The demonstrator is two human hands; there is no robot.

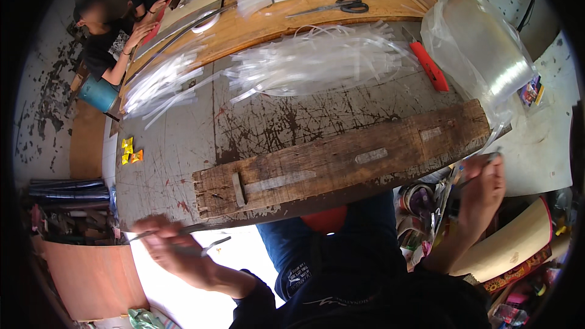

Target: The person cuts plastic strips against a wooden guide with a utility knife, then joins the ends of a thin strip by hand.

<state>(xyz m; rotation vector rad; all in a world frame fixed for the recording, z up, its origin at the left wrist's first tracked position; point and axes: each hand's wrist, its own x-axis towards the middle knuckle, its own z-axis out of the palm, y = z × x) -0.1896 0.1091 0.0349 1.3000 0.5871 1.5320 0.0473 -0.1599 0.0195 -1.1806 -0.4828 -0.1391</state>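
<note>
My left hand (177, 251), smeared by motion, is off the table's near left edge. Its fingers are closed around a thin dark metal tool (217, 244) whose exact kind the blur hides. Beyond the table's right edge, my right hand (485, 181) is closed in a pinch; a small dark grey bit shows at its fingertips, too little to name. Clear plastic strip ends (498, 136) hang just above that hand. Between my hands a worn wooden board (332, 151) lies along the near table edge, with a small upright wooden peg (237, 189) near its left end.
Across the scratched table (164, 176) lie a pile of clear plastic strips (323, 61), a smaller pile (164, 79), a red-handled knife (430, 67) and yellow-orange wrapped packets (128, 146). Scissors (350, 5) lie farther back. A clear plastic roll (487, 55) stands right. Two people work far left.
</note>
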